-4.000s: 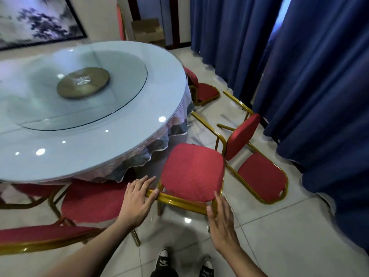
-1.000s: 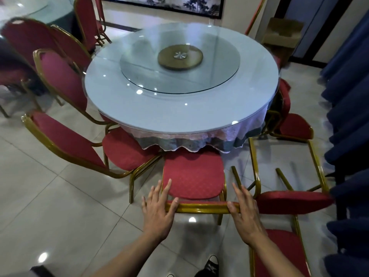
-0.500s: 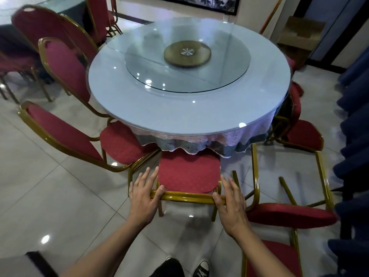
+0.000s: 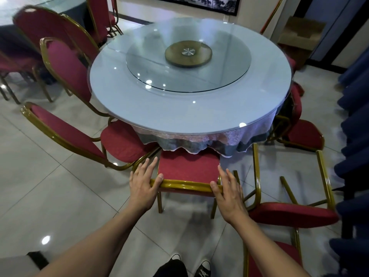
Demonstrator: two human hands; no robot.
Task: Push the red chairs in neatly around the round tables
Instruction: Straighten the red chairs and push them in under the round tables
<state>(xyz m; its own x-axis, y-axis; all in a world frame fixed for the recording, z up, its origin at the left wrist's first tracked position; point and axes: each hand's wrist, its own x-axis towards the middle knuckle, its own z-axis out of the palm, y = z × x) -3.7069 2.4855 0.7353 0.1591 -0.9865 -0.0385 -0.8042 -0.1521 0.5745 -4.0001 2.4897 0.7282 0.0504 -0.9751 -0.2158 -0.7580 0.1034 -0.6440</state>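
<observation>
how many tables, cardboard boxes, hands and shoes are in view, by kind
round tables: 2
cardboard boxes: 1
hands: 2, left hand and right hand
shoes: 2
total: 7

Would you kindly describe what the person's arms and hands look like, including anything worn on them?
Both forearms are bare, with no sleeves in view. The left hand and right hand wear no gloves, and no rings, watch or bracelet show. The fingernails are short and unpainted.
</observation>
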